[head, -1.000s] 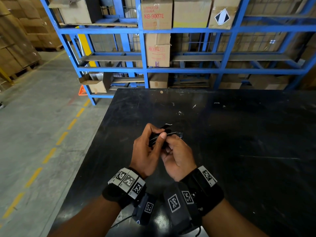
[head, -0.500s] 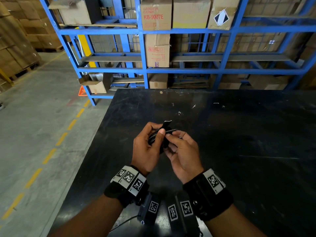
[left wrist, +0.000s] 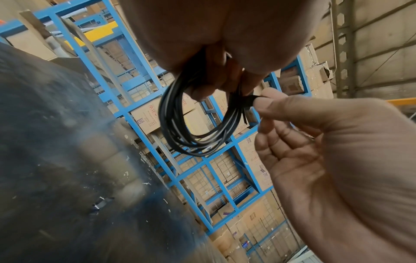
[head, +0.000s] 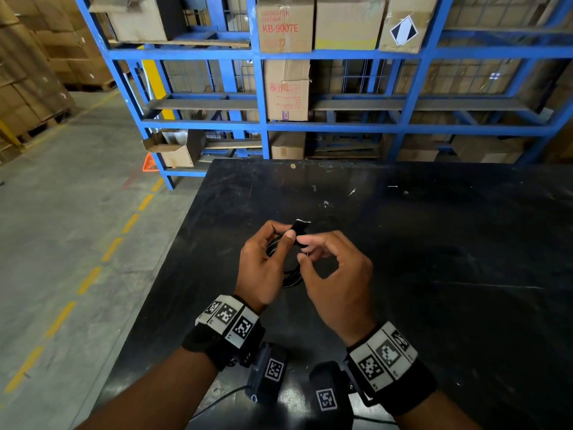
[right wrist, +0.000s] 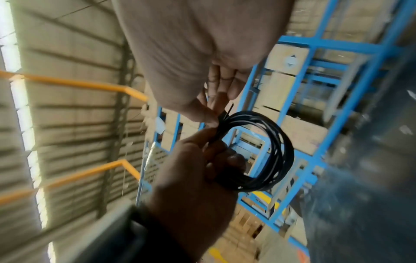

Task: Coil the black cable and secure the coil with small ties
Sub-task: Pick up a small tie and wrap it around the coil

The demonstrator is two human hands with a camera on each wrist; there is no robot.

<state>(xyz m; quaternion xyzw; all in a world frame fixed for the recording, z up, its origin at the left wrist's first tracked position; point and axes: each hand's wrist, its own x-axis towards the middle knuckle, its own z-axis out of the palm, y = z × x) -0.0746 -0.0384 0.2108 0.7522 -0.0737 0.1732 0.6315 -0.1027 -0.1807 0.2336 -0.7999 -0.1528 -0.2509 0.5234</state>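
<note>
A thin black cable wound into a small coil hangs in the air above the black table. My left hand grips the top of the coil, fingers curled round the strands. A small black tie wraps the strands on the coil's side. My right hand pinches the tie's end between thumb and forefinger, its other fingers loosely spread. A flat black tab sticks up above my left thumb.
A blue steel rack holding cardboard boxes stands just behind the table's far edge. Grey concrete floor with a dashed yellow line lies off the table's left edge. Small white specks dot the tabletop.
My right hand has drawn back to the right and opened out, from pressed against the left hand to pinching only the tie end. The left hand has kept hold of the coil.
</note>
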